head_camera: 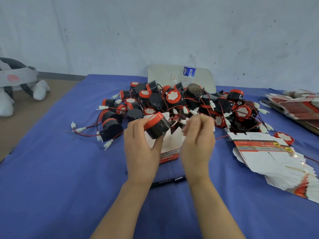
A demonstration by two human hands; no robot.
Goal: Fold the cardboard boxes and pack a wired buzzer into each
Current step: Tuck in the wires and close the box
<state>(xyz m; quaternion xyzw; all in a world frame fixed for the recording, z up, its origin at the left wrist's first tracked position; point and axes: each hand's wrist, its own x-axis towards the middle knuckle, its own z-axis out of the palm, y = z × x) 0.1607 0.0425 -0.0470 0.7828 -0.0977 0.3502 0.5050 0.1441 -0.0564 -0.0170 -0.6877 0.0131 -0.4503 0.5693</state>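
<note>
Buzzer (pixel 156 125): tilting over the open box (pixel 170 144), centre, just near of the pile (pixel 181 102).
Left hand (pixel 139 149): gripping the buzzer.
Right hand (pixel 198 137): curling beside the wire; blur is hiding the grip, cannot tell.
Flat boxes (pixel 269 157): lying fanned at right.

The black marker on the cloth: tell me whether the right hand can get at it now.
Probably yes: the marker lies uncovered on the cloth just beside the right wrist, though the right hand is busy at the buzzer.
</note>
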